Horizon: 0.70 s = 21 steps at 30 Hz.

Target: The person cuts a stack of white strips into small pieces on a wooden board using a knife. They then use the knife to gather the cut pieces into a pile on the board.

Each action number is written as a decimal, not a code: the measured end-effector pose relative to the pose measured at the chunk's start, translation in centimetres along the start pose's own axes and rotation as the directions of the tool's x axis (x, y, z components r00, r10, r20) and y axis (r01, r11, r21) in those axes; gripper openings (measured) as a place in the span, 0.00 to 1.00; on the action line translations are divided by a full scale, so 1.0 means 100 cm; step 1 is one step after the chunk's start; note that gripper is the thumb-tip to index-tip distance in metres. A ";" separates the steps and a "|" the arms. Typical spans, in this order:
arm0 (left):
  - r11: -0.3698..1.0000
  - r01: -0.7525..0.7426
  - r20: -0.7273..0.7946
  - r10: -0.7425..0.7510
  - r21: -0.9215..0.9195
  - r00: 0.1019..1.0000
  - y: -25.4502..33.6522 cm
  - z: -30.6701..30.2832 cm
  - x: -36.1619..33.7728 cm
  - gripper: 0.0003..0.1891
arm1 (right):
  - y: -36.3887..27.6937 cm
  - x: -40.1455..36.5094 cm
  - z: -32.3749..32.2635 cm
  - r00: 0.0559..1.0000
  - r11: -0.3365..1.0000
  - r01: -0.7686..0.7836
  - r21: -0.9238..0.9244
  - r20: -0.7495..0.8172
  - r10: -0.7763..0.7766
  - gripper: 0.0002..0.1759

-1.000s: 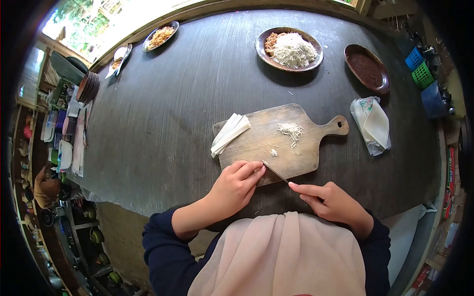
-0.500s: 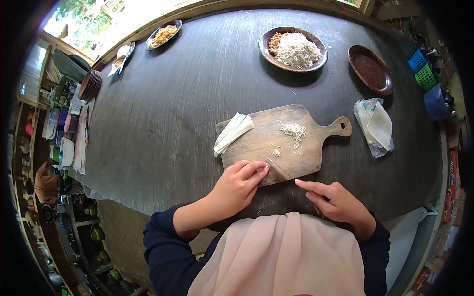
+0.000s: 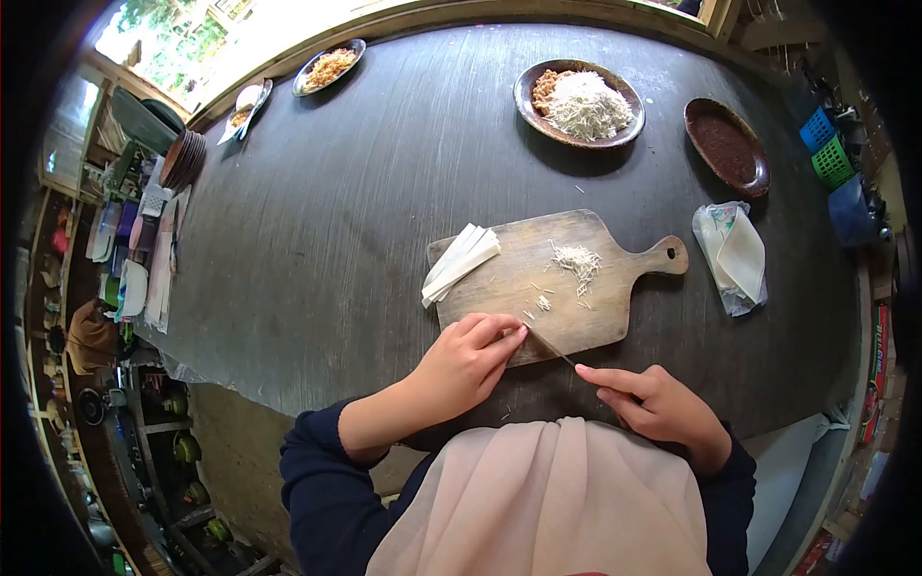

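On a wooden cutting board (image 3: 567, 230), my left hand (image 3: 471, 357) is closed near the front edge, fingertips pressed together; what lies under them is hidden. My right hand (image 3: 658, 408) grips a knife (image 3: 552, 348), its handle covered by the fingers and its thin blade slanting up-left to my left fingertips. Just beyond the blade lie a few small white bits (image 3: 544, 303). Further up the board is a loose heap of white shreds (image 3: 576, 263). Flat white strips (image 3: 461, 262) are stacked over the board's left edge.
Behind the board stands a round plate (image 3: 629, 134) heaped with white shreds and brown pieces. An oval dark dish (image 3: 727, 149) and a plastic bag with white sheets (image 3: 735, 252) are at right. Two small dishes, one a plate of orange-brown food (image 3: 328, 69), sit far left, near stacked brown plates (image 3: 182, 160).
The knife blade has come closer to my left fingertips, and its tip now meets them. My left hand keeps nearly the same place. The whole view has shifted slightly.
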<state>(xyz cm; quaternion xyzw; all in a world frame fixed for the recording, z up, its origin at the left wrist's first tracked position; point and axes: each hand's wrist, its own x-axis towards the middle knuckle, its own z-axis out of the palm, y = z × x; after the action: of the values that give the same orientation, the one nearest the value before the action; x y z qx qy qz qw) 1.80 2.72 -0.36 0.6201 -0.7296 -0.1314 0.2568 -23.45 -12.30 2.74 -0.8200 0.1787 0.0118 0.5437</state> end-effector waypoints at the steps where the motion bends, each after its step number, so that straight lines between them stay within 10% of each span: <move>1: 1.000 -0.004 -0.008 0.004 -0.004 1.000 0.000 0.000 0.000 0.22 | 0.000 0.000 0.000 1.000 1.000 0.003 -0.001 0.001 -0.003 0.22; 21: 1.000 0.022 -0.011 -0.021 0.012 1.000 0.001 0.000 -0.002 0.22 | -0.001 -0.001 -0.011 0.995 0.997 -0.019 -0.074 0.099 0.027 0.24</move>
<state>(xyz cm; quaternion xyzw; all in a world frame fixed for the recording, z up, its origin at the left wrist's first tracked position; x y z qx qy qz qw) 1.74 2.89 -0.34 0.6302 -0.7223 -0.1263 0.2554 -23.70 -13.22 3.29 -0.8354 0.1602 0.0656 0.5217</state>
